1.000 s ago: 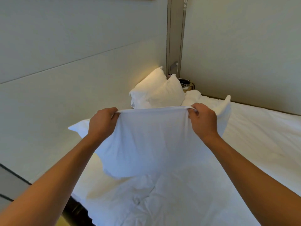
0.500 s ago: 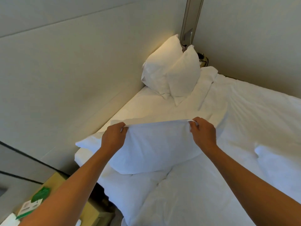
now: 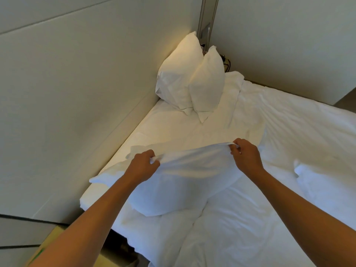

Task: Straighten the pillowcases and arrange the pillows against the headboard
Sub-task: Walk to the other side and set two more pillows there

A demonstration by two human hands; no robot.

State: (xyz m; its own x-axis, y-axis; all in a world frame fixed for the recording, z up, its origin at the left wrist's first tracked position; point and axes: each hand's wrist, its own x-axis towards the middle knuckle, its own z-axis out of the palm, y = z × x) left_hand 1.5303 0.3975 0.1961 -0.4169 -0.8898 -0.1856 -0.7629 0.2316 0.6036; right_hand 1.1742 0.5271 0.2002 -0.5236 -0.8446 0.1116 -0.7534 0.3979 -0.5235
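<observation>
**Pillow held by open end of case, near edge of bed**

Left hand (image 3: 141, 166) and right hand (image 3: 245, 157) each pinch the pillowcase hem, fingers curled tight on the cloth; fingertips are mostly buried in its folds. The pillow (image 3: 179, 187) sags onto the bed (image 3: 250, 218). Two more pillows (image 3: 189, 79) lean on the headboard (image 3: 77, 93) in the far corner. A yellowish box (image 3: 52, 241) is cut off at bottom left; no legible writing.

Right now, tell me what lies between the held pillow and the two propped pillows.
Head view: only bare, wrinkled white sheet between the held pillow and the propped pillows.
</observation>
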